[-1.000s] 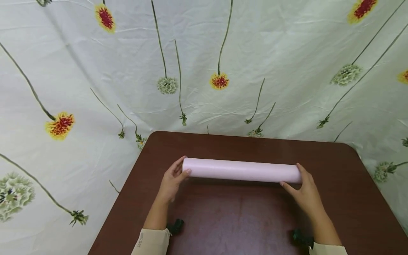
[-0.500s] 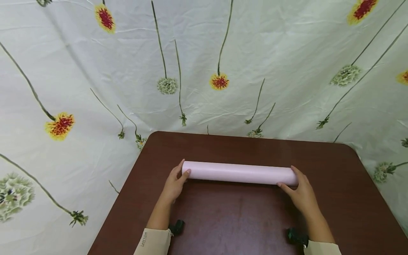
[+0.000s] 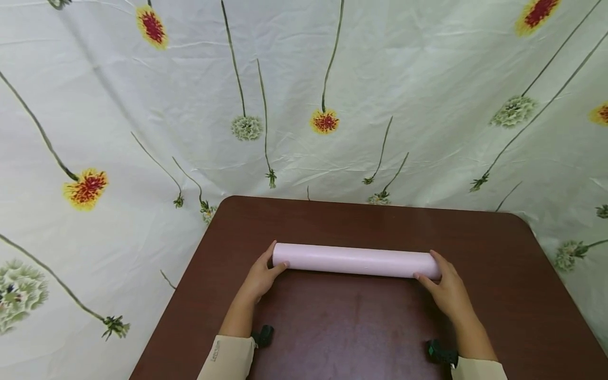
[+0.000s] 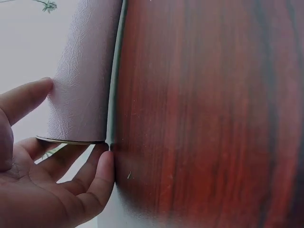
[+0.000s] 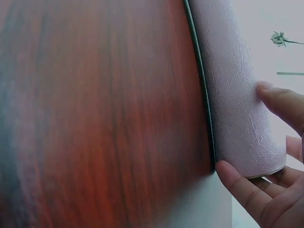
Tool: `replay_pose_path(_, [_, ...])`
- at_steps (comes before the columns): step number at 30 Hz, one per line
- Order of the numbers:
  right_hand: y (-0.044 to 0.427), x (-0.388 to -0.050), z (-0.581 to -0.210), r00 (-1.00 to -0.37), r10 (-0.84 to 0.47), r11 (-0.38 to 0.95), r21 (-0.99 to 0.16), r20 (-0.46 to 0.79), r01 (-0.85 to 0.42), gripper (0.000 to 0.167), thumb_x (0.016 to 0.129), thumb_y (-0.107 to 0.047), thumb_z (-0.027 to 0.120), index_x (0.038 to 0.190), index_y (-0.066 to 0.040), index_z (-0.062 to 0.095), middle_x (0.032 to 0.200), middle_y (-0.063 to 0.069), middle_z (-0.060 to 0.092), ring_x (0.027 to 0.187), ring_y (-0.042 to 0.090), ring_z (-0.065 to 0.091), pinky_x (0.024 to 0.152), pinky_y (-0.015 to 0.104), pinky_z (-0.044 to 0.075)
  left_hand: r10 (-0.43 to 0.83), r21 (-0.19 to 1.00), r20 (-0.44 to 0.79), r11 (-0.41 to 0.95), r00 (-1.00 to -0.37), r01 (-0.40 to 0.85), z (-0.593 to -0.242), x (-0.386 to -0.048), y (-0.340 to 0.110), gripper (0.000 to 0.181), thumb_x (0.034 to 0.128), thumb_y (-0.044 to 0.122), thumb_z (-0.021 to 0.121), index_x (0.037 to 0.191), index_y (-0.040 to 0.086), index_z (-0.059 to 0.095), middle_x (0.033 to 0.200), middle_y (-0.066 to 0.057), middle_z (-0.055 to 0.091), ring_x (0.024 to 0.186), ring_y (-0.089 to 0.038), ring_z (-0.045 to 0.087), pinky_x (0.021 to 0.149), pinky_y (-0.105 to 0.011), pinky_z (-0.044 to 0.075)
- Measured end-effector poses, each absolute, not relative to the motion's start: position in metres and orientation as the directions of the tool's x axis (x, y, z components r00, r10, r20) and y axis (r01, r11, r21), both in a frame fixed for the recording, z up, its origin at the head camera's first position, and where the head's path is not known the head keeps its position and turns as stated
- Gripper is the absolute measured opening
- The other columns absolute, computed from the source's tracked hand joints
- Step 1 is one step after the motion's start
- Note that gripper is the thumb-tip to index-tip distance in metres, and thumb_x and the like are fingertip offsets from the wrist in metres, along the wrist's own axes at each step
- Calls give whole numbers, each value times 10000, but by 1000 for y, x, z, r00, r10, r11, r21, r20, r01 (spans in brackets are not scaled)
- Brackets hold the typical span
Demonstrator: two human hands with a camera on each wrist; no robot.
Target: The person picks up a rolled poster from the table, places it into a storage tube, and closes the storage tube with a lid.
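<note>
A long pale pink roll [image 3: 356, 260] with a finely creased, leather-like surface lies crosswise on the dark brown table, its right end slightly nearer the person. My left hand [image 3: 260, 274] holds the left end, thumb on the near side and fingers around the end. At the other end, my right hand [image 3: 448, 290] holds it the same way, thumb on the near side. In the left wrist view, the roll [image 4: 83, 76] shows a thin edge at its end, fingers beneath it. The right wrist view shows fingertips at the end of the roll [image 5: 242, 104]. The roll's inside is hidden.
The table [image 3: 351, 327] has a reddish-brown wood grain and rounded far corners. Behind it hangs a pale cloth [image 3: 427, 68] printed with flowers. A dark wrist camera [image 3: 263, 336] sits by the left sleeve, another dark camera [image 3: 440, 352] by the right.
Both hands have brought the pink roll slightly toward the person and lower. The right hand and that end have shifted a little left. Both hands keep their hold.
</note>
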State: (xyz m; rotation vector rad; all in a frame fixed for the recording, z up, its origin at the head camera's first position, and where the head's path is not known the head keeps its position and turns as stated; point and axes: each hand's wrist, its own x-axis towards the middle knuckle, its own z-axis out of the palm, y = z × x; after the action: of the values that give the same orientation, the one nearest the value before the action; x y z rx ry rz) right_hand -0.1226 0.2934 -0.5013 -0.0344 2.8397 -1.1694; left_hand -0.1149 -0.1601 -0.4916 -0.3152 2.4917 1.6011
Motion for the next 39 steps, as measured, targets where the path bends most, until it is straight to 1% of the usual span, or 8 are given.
replay_pose_path(6, [292, -124, -501, -996, -51, 716, -698, -70, 13, 826, 958, -375, 698, 1570, -18, 273, 1519, 365, 335, 1369, 558, 373, 1084, 682, 339, -93, 868, -269, 408, -959, -283, -491, -116, -160, 802, 977, 256, 678, 1628, 248, 210, 1672, -140, 249, 1559, -353, 159, 1239, -596, 159])
replay_pose_path(10, [292, -124, -501, -995, -51, 717, -697, -83, 21, 835, 961, -387, 691, 1576, -22, 258, 1522, 368, 326, 1367, 561, 373, 1082, 686, 340, -105, 855, -292, 417, -951, -308, -490, -117, -160, 797, 979, 278, 676, 1625, 292, 210, 1673, -138, 248, 1560, -351, 160, 1238, -598, 163])
replay_pose_path(15, [292, -125, -502, -994, -55, 713, -701, -92, 25, 836, 969, -391, 679, 1583, -32, 240, 1522, 378, 316, 1363, 566, 372, 1081, 689, 338, -122, 851, -283, 426, -951, -308, -491, -116, -160, 797, 972, 290, 685, 1623, 282, 225, 1654, -173, 282, 1532, -386, 235, 1213, -614, 226])
replay_pose_path(18, [292, -125, -503, -994, -56, 711, -703, -91, 24, 835, 971, -393, 676, 1586, -38, 236, 1524, 378, 312, 1368, 565, 368, 1083, 691, 333, -132, 852, -283, 420, -950, -312, -492, -116, -160, 784, 972, 274, 686, 1618, 286, 242, 1649, -163, 300, 1520, -379, 271, 1204, -607, 254])
replay_pose_path(22, [292, -125, -504, -996, -58, 706, -708, -73, 11, 825, 971, -381, 678, 1583, -36, 244, 1518, 377, 324, 1363, 565, 375, 1078, 690, 336, -129, 858, -280, 409, -951, -309, -493, -116, -160, 768, 983, 244, 668, 1619, 286, 239, 1654, -138, 298, 1523, -351, 270, 1210, -592, 251])
replay_pose_path(26, [292, -125, -504, -997, -58, 702, -712, -57, 0, 814, 973, -363, 679, 1578, -28, 249, 1511, 380, 331, 1353, 569, 383, 1068, 691, 342, -130, 864, -257, 414, -958, -288, -493, -115, -160, 764, 986, 237, 664, 1621, 260, 240, 1653, -148, 297, 1524, -354, 264, 1210, -590, 251])
replay_pose_path(34, [291, -122, -502, -996, -60, 690, -724, -67, 7, 827, 979, -373, 669, 1595, -42, 228, 1536, 381, 293, 1369, 565, 360, 1054, 694, 351, -128, 863, -282, 400, -951, -310, -491, -114, -159, 769, 992, 270, 655, 1624, 280, 217, 1663, -122, 283, 1496, -366, 337, 1188, -584, 307])
replay_pose_path(39, [290, -120, -500, -996, -58, 687, -727, -74, 14, 832, 980, -373, 667, 1603, -52, 219, 1545, 379, 280, 1375, 566, 352, 1059, 695, 347, -139, 861, -283, 399, -949, -315, -490, -114, -158, 752, 995, 270, 650, 1621, 271, 233, 1661, -106, 294, 1490, -368, 350, 1182, -574, 325])
